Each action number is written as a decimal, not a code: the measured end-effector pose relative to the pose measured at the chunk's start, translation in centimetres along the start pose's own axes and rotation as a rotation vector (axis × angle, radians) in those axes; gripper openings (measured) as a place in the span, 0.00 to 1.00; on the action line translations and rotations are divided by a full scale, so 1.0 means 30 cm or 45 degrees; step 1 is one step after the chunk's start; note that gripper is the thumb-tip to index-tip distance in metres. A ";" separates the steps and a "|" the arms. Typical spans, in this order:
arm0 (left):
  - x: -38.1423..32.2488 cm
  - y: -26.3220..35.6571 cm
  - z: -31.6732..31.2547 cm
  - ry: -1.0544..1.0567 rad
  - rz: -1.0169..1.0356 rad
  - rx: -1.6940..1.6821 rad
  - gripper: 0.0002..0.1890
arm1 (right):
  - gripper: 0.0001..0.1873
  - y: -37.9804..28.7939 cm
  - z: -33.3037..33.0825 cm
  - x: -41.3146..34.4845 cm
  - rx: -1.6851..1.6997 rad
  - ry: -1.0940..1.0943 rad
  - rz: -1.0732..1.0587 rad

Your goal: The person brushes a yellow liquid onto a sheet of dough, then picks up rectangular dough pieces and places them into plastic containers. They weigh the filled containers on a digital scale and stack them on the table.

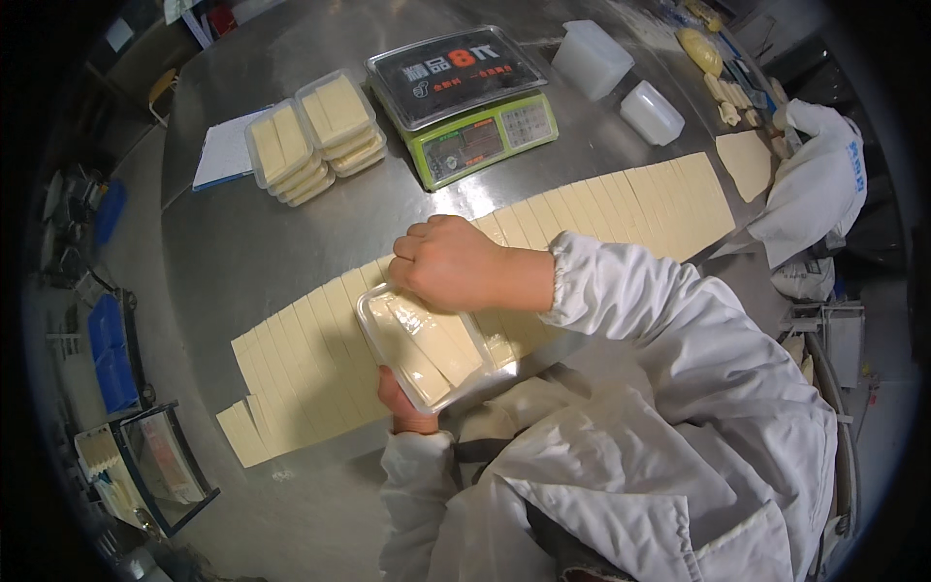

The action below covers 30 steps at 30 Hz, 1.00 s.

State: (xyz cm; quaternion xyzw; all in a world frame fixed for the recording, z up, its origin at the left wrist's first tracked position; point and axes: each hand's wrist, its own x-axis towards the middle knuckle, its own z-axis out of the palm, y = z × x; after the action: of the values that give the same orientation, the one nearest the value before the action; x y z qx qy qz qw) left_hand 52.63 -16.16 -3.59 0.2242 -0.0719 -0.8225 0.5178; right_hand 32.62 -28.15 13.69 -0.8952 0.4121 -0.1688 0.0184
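Observation:
My left hand (404, 400) holds a clear plastic container (367, 327) by its lower left edge, tilted above the table. Flat strips of pale dough (440, 349) lie inside it, under what looks like a shiny clear lid or film. My right hand (451, 265) is curled at the container's upper edge, its fingertips hidden beneath it, so its hold cannot be told. Below and to both sides spreads a long sheet of pale dough (313, 364) cut into strips, with a short strip piece at its lower left end.
Stacked filled containers (280, 149) stand beside a sheet of paper (229, 145) at the back left. A green digital scale (480, 142) sits at the back centre on the metal table (211, 291). Two white plastic tubs (593, 62) and a dough scrap (745, 164) are to the right.

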 end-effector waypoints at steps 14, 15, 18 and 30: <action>0.137 -0.073 0.130 -0.122 -0.182 -0.072 0.36 | 0.06 0.119 -0.176 -0.093 0.272 0.007 0.106; 0.143 -0.078 0.115 -0.111 -0.193 -0.056 0.37 | 0.06 0.118 -0.197 -0.088 0.313 -0.050 0.129; 0.154 -0.088 0.070 -0.077 -0.239 -0.132 0.37 | 0.06 0.135 -0.225 -0.087 0.655 -0.232 0.219; 0.241 -0.055 0.073 -0.202 -0.318 -0.301 0.35 | 0.10 0.448 -0.197 -0.140 1.962 -0.017 1.087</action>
State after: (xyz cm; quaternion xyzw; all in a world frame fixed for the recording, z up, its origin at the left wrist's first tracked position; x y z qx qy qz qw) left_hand 47.69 -22.06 -4.34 0.1035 0.0130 -0.8982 0.4270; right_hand 18.37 -33.27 15.75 -0.4042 0.4829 -0.3733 0.6812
